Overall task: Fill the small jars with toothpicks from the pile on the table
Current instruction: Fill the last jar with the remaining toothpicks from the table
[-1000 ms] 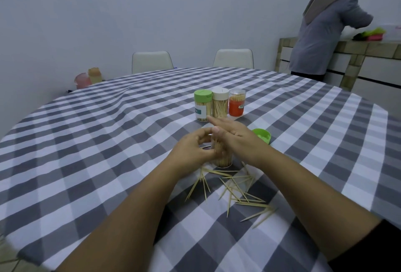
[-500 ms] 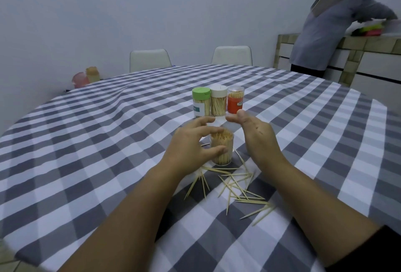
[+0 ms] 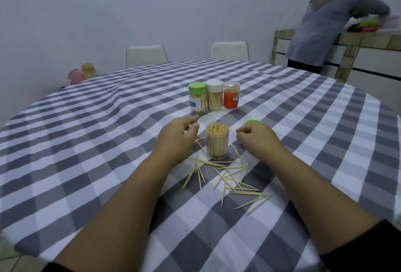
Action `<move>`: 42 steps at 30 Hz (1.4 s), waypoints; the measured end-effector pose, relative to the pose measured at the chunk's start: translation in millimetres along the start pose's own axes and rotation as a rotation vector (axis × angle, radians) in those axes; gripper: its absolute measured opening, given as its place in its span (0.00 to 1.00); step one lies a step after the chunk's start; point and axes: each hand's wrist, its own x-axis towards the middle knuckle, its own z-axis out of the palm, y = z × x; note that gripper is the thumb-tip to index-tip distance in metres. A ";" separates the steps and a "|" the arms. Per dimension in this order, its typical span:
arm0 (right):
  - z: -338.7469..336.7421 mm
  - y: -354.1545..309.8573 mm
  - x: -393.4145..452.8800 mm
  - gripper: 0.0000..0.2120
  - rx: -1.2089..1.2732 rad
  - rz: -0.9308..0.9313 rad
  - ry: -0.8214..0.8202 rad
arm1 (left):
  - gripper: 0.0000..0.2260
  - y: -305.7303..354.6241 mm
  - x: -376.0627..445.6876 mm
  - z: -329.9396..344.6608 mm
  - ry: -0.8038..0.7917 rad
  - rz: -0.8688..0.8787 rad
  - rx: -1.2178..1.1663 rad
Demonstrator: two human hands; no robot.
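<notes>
Two hands up over the table: my left hand (image 3: 176, 134) just left of the open jar (image 3: 217, 140), my right hand (image 3: 258, 138) just right of it, neither touching it. Left fingers (image 3: 191, 121) loosely curled, thumb near the tips; can't tell if there's a pick pinched in there. Right fingers curled in toward the palm, nothing visible in them. Jar's upright & packed w/ toothpicks to the rim. Loose toothpicks (image 3: 230, 176) scattered on the cloth nearer me, below both hands. Green lid (image 3: 252, 122) lies flat just beyond my right knuckles. Past my fingertips, 3 closed jars (image 3: 214, 98) in a row: green cap, white cap, orange one. Surface: round table w/ grey-white checked tablecloth (image 3: 108, 141), a bit rumpled on the far left. Room: plain pale wall, 2 white chairs (image 3: 146, 56) at the far edge, a person (image 3: 325, 22) leaning on a tiled counter (image 3: 368, 41) far right.
</notes>
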 end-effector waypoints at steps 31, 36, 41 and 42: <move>-48.5 -25.4 -59.5 0.25 -0.403 -0.026 -0.678 | 0.14 18.6 -32.2 -30.4 -0.471 -0.274 0.234; -54.5 -19.2 -75.0 0.40 -0.624 -0.077 -0.776 | 0.15 29.7 -43.0 -26.5 -0.522 -0.248 0.290; -45.3 -13.9 -77.7 0.32 -0.575 -0.131 -0.622 | 0.12 43.8 -44.4 -14.1 -0.543 -0.255 0.296; -41.7 -13.1 -77.4 0.30 -0.549 -0.142 -0.582 | 0.12 45.8 -44.6 -12.2 -0.551 -0.257 0.298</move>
